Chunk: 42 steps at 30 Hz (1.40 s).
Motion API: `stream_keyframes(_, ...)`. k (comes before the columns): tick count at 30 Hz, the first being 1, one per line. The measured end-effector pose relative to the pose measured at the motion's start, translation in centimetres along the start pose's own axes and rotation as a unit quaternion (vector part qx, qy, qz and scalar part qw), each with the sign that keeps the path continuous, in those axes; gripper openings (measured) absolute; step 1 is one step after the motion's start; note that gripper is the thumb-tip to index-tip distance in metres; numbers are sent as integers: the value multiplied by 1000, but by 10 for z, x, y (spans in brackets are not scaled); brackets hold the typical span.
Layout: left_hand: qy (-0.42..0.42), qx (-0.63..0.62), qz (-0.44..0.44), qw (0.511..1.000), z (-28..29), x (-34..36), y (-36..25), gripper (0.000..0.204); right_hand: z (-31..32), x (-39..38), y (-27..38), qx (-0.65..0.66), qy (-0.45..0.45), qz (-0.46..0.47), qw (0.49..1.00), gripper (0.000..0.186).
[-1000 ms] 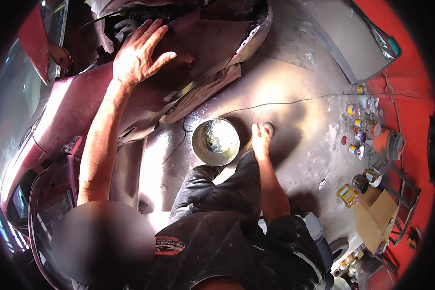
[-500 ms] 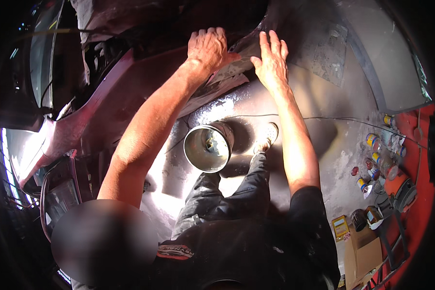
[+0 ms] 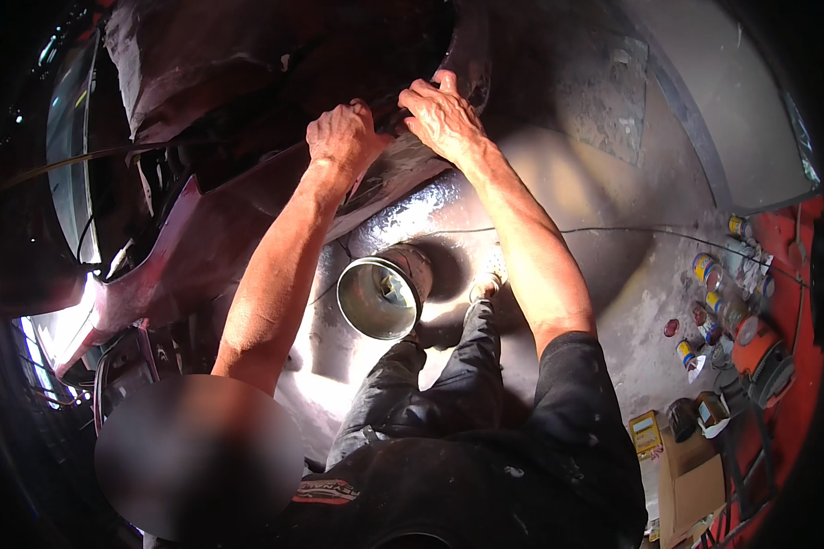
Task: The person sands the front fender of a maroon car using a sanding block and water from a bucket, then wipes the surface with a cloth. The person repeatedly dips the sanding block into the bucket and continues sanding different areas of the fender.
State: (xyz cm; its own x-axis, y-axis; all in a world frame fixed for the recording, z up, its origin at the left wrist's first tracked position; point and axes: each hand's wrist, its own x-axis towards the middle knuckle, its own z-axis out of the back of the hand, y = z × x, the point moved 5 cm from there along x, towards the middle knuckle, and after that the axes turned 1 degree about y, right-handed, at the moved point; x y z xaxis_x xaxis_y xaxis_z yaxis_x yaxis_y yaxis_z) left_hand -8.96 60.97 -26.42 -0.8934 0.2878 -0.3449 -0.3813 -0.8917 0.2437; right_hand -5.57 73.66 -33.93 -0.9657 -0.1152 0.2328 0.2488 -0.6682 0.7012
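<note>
The person has a black shirt (image 3: 449, 476) and dark, dusty trousers (image 3: 366, 403). Both bare arms reach up and forward. The left hand (image 3: 341, 137) is at the edge of a dark red car panel (image 3: 215, 206), its fingers curled in and its thumb poking out to the side. The right hand (image 3: 444, 121) is just beside it, fingers bent over the same edge. I cannot tell if either hand is pinching it tight. The panel is in front of the person and goes off to the left.

Just past the left leg, a round metal bucket (image 3: 362, 302) sits on the floor (image 3: 604, 311). Its top is open, and a small pale and yellow lump (image 3: 394, 291) is down inside (too tiny to say what it is). A thin black cord (image 3: 613, 228) runs along behind it.

Over to the right is a brown cardboard box (image 3: 694, 499); I cannot tell what is in it. A yellow packet (image 3: 645, 434) is by the box. Farther up are little yellow and blue cans (image 3: 705, 266); their insides are hidden. Near them is a round orange thing (image 3: 753, 352). Behind them all is a red wall (image 3: 801, 238).
</note>
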Motion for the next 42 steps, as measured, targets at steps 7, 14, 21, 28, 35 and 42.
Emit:
stream_keyframes(7,27,-10,-1,1000,5,0,-4,33,-6,3,-1,-8,-26,30,999,31)
stream_keyframes(14,-4,13,-9,1000,-13,5,4,31,-10,17,-1,-18,-18,31,999,30)
stream_keyframes(21,47,22,-23,998,-12,13,2,38,8,-3,-6,58,-91,-39,993,75)
stream_keyframes(28,50,7,-34,998,-17,17,10,41,-98,-119,-39,166,-210,-383,884,63)
stream_keyframes(35,60,26,-14,998,-13,16,2,42,-207,-260,-11,131,102,-463,871,46)
stream_keyframes(42,35,29,-60,997,-19,23,7,41,-244,-364,-44,145,99,-449,876,40)
